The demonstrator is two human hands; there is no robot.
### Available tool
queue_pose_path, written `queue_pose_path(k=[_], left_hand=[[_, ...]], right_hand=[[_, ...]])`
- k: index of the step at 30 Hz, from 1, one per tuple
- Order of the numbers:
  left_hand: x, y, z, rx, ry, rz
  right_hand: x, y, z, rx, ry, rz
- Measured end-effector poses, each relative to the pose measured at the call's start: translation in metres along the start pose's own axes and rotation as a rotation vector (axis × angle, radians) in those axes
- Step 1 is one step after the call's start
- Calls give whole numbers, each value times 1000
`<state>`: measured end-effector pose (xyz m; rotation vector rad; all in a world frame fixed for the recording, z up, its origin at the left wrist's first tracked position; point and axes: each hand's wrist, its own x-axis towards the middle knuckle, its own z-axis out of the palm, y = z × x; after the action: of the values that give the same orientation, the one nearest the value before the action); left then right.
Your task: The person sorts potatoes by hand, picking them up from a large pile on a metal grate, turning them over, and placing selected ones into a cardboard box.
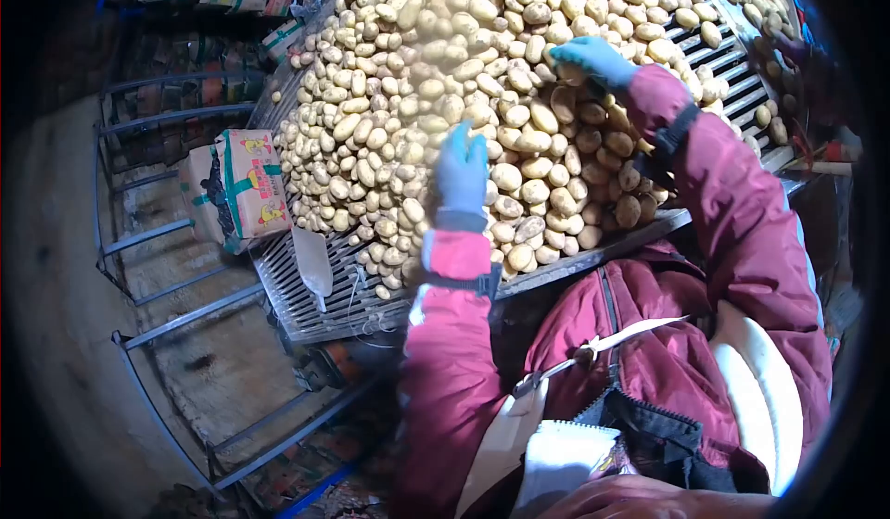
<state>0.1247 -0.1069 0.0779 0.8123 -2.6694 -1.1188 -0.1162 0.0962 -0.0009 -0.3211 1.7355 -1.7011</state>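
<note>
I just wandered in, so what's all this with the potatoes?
A person in a dark pink jacket is working with both gloved hands at a big heap of potatoes on a slatted metal table. The right hand is at the potatoes, and the left hand is over the heap; I can't tell whether either grips one. A taped carton sits by the table's left side.

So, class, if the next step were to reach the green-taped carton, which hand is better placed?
Probably the left hand: it is nearer the green-taped carton, while the right hand is farther off across the potatoes.
</note>
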Motion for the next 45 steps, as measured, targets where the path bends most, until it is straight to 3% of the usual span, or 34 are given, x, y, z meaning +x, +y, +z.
queue_pose_path(k=[1,2,3,6,7,9,10,11,12,13,15,17,18,19,21,23,25,27,29,31,33,35,37,39,43,45], left_hand=[[12,-12,1,-4,-2,-8],[29,-17,1,163,12,118],[42,-19,4,327,29,249],[57,-14,35,559,93,328],[61,-6,47,552,89,343],[60,23,71,587,-6,278],[60,25,83,390,-80,295],[59,27,94,195,-153,308],[43,40,96,270,-138,477],[30,51,93,155,-130,552],[17,54,63,162,-86,493],[24,12,18,152,61,311],[27,-24,-9,346,158,287],[28,-56,-29,540,255,262],[14,-57,-43,790,251,197],[16,-29,-26,776,106,58],[26,-31,-8,574,-199,60],[10,-21,52,533,162,242],[6,8,77,536,189,26],[7,17,83,490,192,53],[-1,41,84,544,100,156],[-9,52,109,386,87,422],[-24,69,103,112,-16,385],[-21,37,79,269,180,461],[15,-47,-26,430,159,196],[40,-83,-44,503,192,193]], right_hand=[[-17,-2,-15,102,-33,100],[-32,-8,-27,205,-61,196],[-56,-20,-25,293,60,249],[-119,-35,-48,582,-4,295],[-128,-23,-55,657,29,328],[-145,10,-73,449,-98,91],[-150,37,-77,97,-74,-279],[-168,25,-72,239,-69,-150],[-179,18,-69,434,-67,-48],[-188,17,-66,630,-65,56],[-208,18,-58,695,-8,178],[-223,28,-53,602,7,275],[-234,20,-45,614,29,375],[-241,8,-41,512,-59,405],[-247,15,-26,506,-213,413],[-240,26,-16,369,-390,421],[-232,58,-4,324,-442,362],[-221,55,4,245,-465,330],[-205,52,6,-21,-434,215],[-202,57,12,-2,-370,138],[-193,53,12,-16,-381,198],[-184,63,14,7,-370,202],[-183,40,17,62,-357,278],[-185,43,11,75,-325,259],[-187,26,-3,226,-208,239],[-187,17,-9,143,-187,266]])
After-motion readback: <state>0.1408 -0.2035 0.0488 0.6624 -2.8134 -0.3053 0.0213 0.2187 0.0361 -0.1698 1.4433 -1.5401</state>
